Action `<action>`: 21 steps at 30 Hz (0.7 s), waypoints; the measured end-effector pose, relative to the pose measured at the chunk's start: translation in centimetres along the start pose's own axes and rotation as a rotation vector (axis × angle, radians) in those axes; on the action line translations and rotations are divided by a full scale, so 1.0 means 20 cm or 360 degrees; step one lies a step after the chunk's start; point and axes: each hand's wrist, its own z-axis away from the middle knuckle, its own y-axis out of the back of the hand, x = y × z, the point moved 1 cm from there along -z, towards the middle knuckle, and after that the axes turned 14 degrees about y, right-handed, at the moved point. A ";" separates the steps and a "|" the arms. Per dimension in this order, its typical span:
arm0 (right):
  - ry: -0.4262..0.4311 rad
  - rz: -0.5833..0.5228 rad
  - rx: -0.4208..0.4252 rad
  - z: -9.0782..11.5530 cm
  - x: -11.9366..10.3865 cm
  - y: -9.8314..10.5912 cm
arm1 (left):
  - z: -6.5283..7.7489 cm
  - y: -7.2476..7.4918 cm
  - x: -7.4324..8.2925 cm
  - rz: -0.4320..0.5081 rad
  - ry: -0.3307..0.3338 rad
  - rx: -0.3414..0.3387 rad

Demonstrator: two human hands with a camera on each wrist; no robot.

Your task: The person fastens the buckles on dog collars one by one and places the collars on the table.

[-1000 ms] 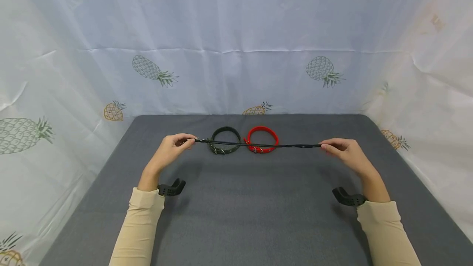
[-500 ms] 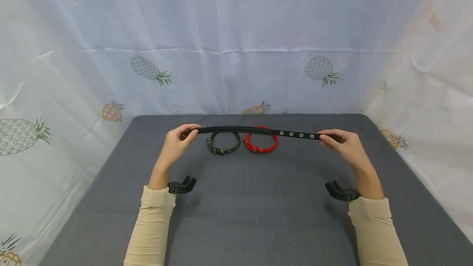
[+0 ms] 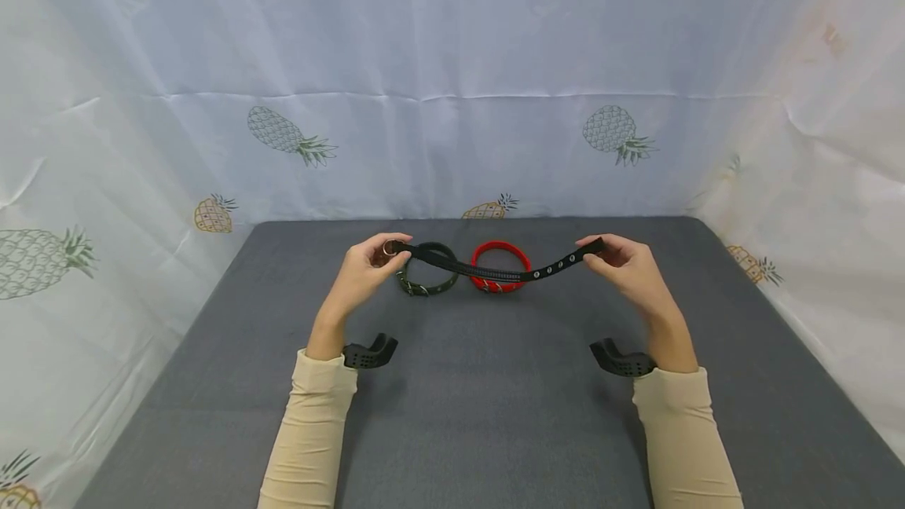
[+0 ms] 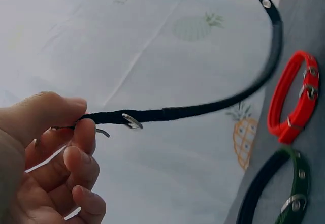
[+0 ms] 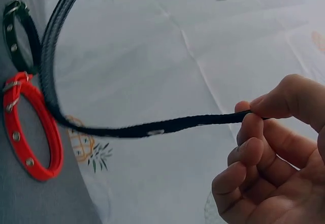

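Note:
A black collar point(image 3: 488, 272) with metal eyelets sags in a shallow curve between both hands, above the table. My left hand point(image 3: 366, 267) pinches its buckle end between thumb and forefinger; a metal ring and a small keeper loop point(image 4: 132, 121) show there. At the other end, my right hand point(image 3: 622, 264) pinches the eyelet tip, its remaining fingers curled below in the right wrist view. Behind the strap on the table lie a dark green collar point(image 3: 417, 289) and a red collar point(image 3: 500, 243), each buckled into a ring. The black strap overlaps both in the head view.
The grey table point(image 3: 488, 415) ends at the back against a white curtain point(image 3: 452, 155) printed with pineapples, which also hangs at both sides. Each wrist carries a black camera mount, such as the left mount point(image 3: 371, 352).
My hands have come closer together, and the black collar has gone from stretched straight to sagging. Its eyelet face has turned into sight. The green and red collars have stayed put.

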 end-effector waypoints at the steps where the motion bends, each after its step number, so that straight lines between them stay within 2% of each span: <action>1: 0.0011 0.0009 -0.0006 -0.01 -0.01 -0.01 | 0.00 -0.01 0.01 0.0007 -0.0009 -0.0012; 10: 0.0061 -0.0090 0.0033 -0.09 -0.10 -0.14 | -0.02 -0.11 0.09 0.0071 -0.0100 -0.0097; 17: 0.0065 -0.0122 -0.0048 -0.12 -0.14 -0.22 | -0.01 -0.17 0.12 0.0065 -0.0098 -0.0143; 21: 0.0099 -0.0125 -0.0109 -0.13 -0.15 -0.26 | 0.00 -0.20 0.13 0.0111 -0.0110 -0.0167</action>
